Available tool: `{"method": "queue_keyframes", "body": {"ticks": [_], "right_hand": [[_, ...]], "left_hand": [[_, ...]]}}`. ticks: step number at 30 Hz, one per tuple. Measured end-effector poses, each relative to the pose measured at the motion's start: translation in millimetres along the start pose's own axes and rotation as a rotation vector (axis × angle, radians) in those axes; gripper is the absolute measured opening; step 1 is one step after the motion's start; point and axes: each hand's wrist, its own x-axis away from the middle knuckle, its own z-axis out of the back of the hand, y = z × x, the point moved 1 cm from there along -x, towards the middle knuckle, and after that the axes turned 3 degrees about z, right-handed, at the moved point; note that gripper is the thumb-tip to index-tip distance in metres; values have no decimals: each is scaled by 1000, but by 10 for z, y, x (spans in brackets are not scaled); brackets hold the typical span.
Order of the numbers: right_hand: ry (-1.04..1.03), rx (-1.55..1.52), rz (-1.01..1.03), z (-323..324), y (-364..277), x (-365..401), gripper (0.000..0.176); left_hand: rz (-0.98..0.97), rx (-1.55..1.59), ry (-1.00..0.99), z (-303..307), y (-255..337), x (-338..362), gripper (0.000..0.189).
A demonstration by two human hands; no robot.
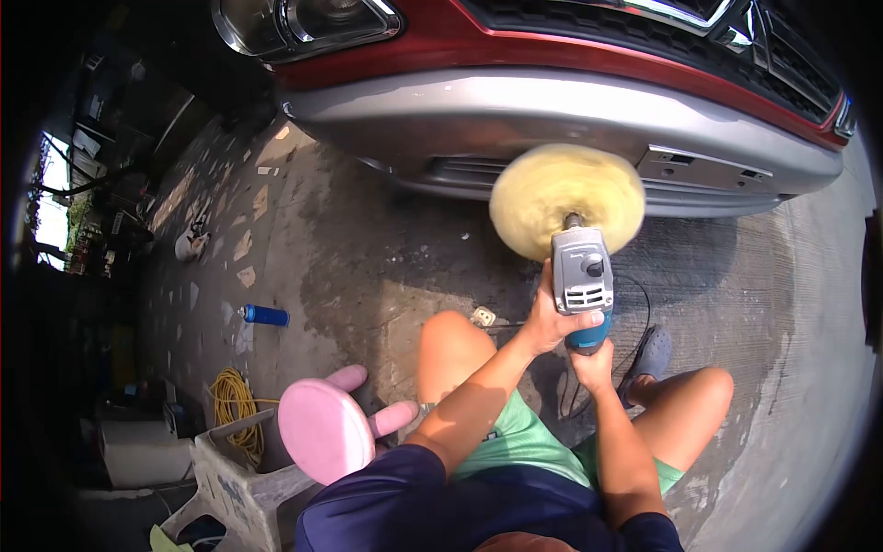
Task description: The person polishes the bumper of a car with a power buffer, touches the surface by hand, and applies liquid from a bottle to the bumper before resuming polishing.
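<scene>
Both my hands are closed round a power polisher [582, 276] with a grey metal head and a teal body. My left hand [552, 317] wraps its side just behind the head, thumb across the top. Lower down, my right hand [594, 363] grips the rear end of the body. A round yellow wool pad [567, 193] at the front looks smeared, as if spinning. In this view the pad overlaps the silver lower bumper [395, 115] of a red car, near the grille slot left of the plate bracket [704, 170].
A black cord [647, 308] loops beside my right leg. Near my left knee lies a cream socket [483, 316]. To the left are a blue bottle [265, 315] on its side, a pink stool [326, 431], a grey step stool [235, 478] and a coiled yellow cord [235, 414].
</scene>
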Motion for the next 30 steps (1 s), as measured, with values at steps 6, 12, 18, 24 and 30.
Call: {"method": "queue_keyframes", "body": {"ticks": [6,12,18,24,30], "right_hand": [[-87,93,120,-354,-130,-306,33],[-189,212,392,-1099,-431,-740,32],[-319,524,464,-1771,-1010,-1016,38],[-293,547,415,-1448,-912,-902,37],[-5,390,465,-642,-154,-627,25]], "left_hand": [[17,40,102,657,86,151,87],[-101,189,272,1664,266,303,83],[-274,287,268,2397,846,235,104],[-214,310,257,2145,653,222,103],[46,338,118,1388,-17,187,87]]}}
